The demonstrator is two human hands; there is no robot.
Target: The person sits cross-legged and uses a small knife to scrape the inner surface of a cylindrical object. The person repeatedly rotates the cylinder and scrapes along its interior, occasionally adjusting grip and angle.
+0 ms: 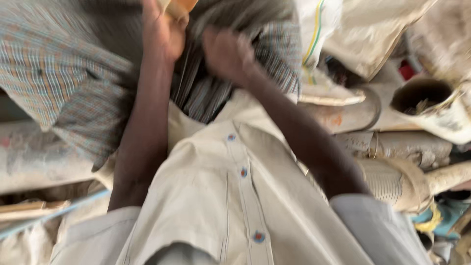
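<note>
Little open room: checked cloth [59,78] crowds the left hand [164,34], striped fabric [196,93] fills the gap to the right hand [228,51]. Pale pipes [392,147] and white sacks [363,29] block the right side.

Dusty grey pipes [392,147] lie stacked across the right of the frame beneath pale woven sacks [363,34] at upper right, with another grey pipe [34,162] at left.

Dusty grey pipes [392,147] lie stacked at the right of the frame, one open-ended at upper right. Pale woven sacks [363,29] fill the upper right, in soft daylight.
</note>
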